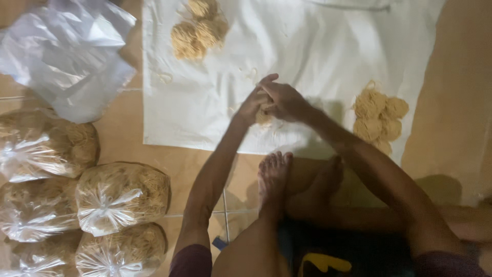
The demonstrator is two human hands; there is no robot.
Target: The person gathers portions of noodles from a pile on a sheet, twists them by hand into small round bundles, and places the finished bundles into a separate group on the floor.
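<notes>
both hands meet over the white cloth (318, 56): the left hand (252, 106) and right hand (287, 101) are closed around one noodle nest (263, 118), which sits just under the palms, equally near to both.

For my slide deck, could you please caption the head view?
Both hands, left hand and right hand, shape a noodle bundle over a white sheet.

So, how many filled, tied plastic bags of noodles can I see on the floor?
5, all at the left: one upper left, one at the left edge, one central, one below it, one in the bottom corner. More may lie outside the picture.
</notes>
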